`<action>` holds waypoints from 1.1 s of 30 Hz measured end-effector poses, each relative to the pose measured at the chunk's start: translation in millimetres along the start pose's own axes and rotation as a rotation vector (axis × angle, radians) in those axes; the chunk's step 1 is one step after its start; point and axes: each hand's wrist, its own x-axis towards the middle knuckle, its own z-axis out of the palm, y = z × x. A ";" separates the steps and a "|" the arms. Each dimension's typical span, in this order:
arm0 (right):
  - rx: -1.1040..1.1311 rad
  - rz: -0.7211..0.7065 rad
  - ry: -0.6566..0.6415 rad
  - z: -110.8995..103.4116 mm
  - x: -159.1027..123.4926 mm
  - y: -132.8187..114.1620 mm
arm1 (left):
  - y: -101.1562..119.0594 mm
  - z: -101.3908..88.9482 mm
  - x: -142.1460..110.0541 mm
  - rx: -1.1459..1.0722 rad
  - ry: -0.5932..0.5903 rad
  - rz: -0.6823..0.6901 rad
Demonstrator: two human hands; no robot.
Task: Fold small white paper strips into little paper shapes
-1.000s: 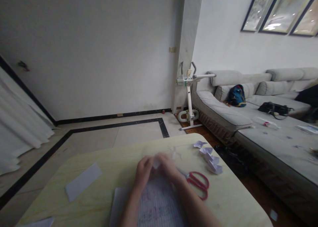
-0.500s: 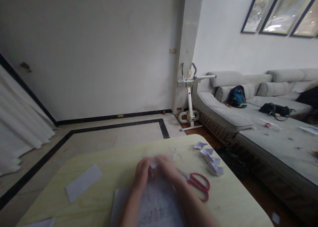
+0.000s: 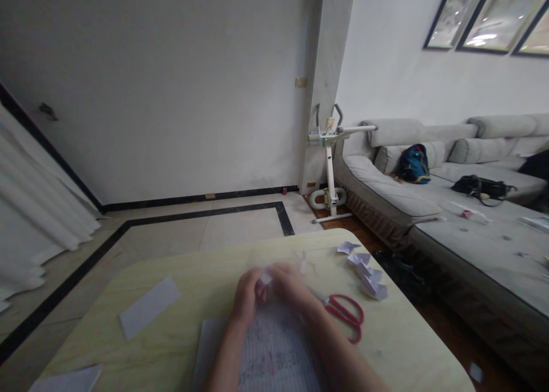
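Between my two hands, above the far end of a notebook, is a small folded piece of white paper (image 3: 266, 277). My left hand (image 3: 247, 292) is closed on its left side, and my right hand (image 3: 289, 286), blurred, grips it from the right. The fingers cover most of the paper. Under my forearms lies the lined notebook (image 3: 274, 355) with handwriting on its page. Red-handled scissors (image 3: 346, 315) rest just right of my right wrist, their blades partly hidden by it. Several folded white paper pieces (image 3: 366, 272) sit in a row near the table's right edge.
A white paper strip (image 3: 149, 307) lies on the left of the pale wooden table (image 3: 171, 357), and more paper (image 3: 66, 379) at the near left corner. Thin scraps (image 3: 304, 261) lie beyond my right hand. A grey sofa (image 3: 463, 243) stands to the right, an exercise machine (image 3: 330, 169) behind.
The whole view has shifted slightly with my head. My hands stay together on the folded paper with small finger movements; the scissors and papers lie where they were.
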 end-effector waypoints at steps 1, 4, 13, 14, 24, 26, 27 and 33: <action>0.008 0.014 0.001 0.0 0.2 0.3 | 0.0 -0.2 0.3 -0.028 -0.003 0.000; 0.016 0.039 -0.008 -1.9 0.7 0.3 | -1.8 -1.1 1.4 -0.098 0.004 -0.004; -0.096 0.002 0.016 -7.0 1.8 -1.3 | -1.8 -0.2 1.7 0.076 0.067 0.060; -0.095 -0.004 0.026 -7.5 2.5 -0.2 | -1.5 0.2 2.1 0.082 0.073 0.069; -0.079 -0.083 0.097 -10.5 2.8 -2.7 | 3.1 1.0 6.7 -0.129 0.176 0.028; -0.097 -0.096 0.114 -10.1 2.9 -1.3 | 3.8 0.5 6.9 -0.175 0.176 0.014; -0.101 -0.106 0.127 -9.9 3.1 -0.2 | 3.4 0.1 7.1 -0.187 0.172 0.011; -0.059 -0.138 0.198 -11.1 3.9 0.6 | -5.1 -1.5 10.2 -0.262 0.183 -0.030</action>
